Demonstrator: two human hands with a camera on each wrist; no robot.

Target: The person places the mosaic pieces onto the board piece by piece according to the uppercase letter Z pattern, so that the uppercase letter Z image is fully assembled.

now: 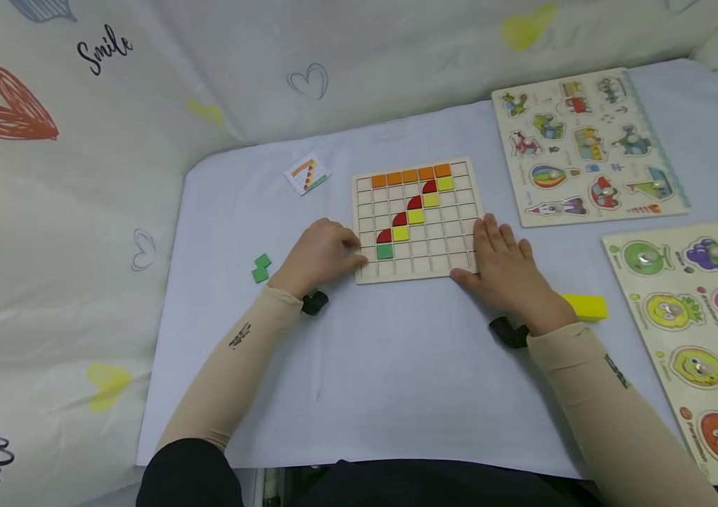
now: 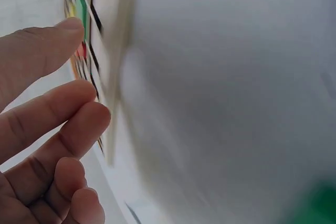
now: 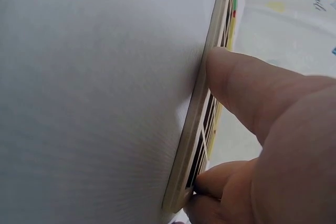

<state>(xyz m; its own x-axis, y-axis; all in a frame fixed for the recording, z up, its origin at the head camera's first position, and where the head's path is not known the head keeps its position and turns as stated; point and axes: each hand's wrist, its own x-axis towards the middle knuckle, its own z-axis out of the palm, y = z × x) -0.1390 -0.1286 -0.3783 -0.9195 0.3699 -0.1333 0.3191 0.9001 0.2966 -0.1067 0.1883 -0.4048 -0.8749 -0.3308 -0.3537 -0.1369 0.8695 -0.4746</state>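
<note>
A wooden grid board (image 1: 448,246) lies on the table between both hands. Orange squares (image 1: 410,177) line its top row. A diagonal of red quarter-round pieces (image 1: 400,219) and yellow squares (image 1: 416,216) runs down to the left, with one green square (image 1: 384,251) below it. My left hand (image 1: 315,259) is at the board's left edge, thumb and loosely bent fingers apart with nothing between them. Along the right edge rests my right hand (image 1: 507,271), fingers extended and thumb (image 3: 236,74) touching the near edge.
Loose green squares (image 1: 261,267) lie left of my left hand. A pattern card (image 1: 307,174) sits behind the board's left side. By my right wrist is a yellow block (image 1: 587,307). A vehicle puzzle (image 1: 593,176) and a fruit puzzle (image 1: 650,310) occupy the right side.
</note>
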